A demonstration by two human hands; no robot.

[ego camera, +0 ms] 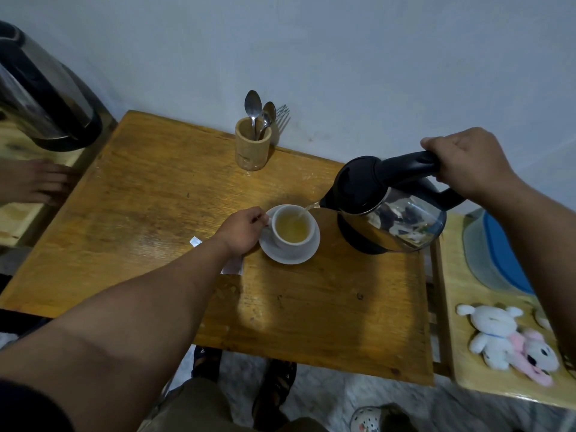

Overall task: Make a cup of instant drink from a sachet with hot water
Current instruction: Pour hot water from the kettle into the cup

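A white cup (282, 241) stands on a white saucer (307, 255) in the middle of the wooden table (149, 188). Yellowish liquid fills part of the cup. My left hand (244, 229) pinches the cup's handle on its left side. My right hand (467, 163) grips the black handle of a steel kettle (392, 219), tilted left above the table. A thin stream of water runs from its spout into the cup. An opened sachet (232, 268) lies on the table, mostly hidden under my left wrist, with a torn scrap (195, 241) beside it.
A wooden holder (252, 148) with spoons and a fork stands at the table's back edge by the wall. A mirror on the left reflects a kettle (43, 88) and a hand. On the right, a side table (458, 307) carries plush toys (511, 344) and a blue-lidded container (498, 254).
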